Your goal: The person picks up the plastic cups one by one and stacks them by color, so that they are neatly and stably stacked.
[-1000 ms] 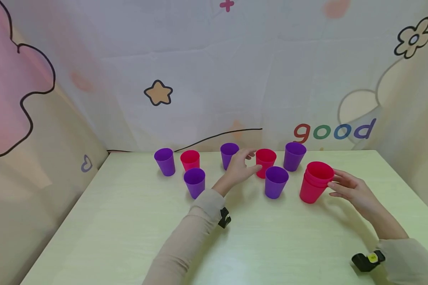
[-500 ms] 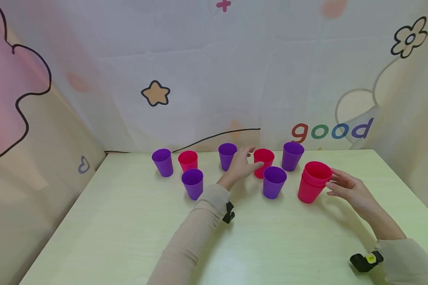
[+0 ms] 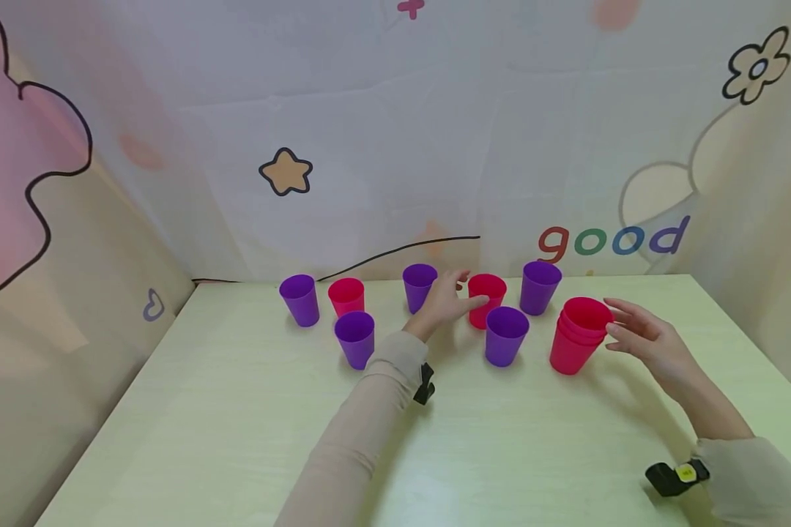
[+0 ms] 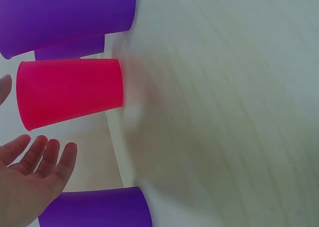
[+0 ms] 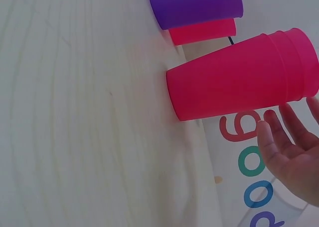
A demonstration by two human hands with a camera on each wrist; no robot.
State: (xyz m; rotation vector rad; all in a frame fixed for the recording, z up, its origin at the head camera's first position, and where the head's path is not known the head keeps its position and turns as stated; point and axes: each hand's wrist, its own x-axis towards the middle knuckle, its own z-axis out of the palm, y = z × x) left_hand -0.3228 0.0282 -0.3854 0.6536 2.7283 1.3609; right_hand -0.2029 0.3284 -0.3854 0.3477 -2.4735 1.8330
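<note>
My left hand (image 3: 442,301) is beside a red cup (image 3: 486,307) on its left, fingers loosely spread; in the left wrist view the fingers (image 4: 66,163) stand apart from that red cup (image 4: 72,91). My right hand (image 3: 652,348) is at the right side of a stack of nested red cups (image 3: 575,344), near the rims. The right wrist view shows its relaxed fingers (image 5: 279,132) right by the red stack (image 5: 229,80); whether a fingertip touches it I cannot tell. Neither hand grips anything. All the cups stand upright, mouths up.
Around the hands stand purple cups: one (image 3: 506,340) in front of the red cup, one (image 3: 539,289) behind, one (image 3: 417,289) behind the left hand. Farther left are two purple cups (image 3: 299,301) (image 3: 354,342) and a red cup (image 3: 346,294). A printed cloth (image 3: 382,146) hangs behind the table (image 3: 237,410).
My left hand has shifted slightly right, nearer the red cup. My right hand's fingers have lifted a little and spread beside the red stack. The cups keep their places.
</note>
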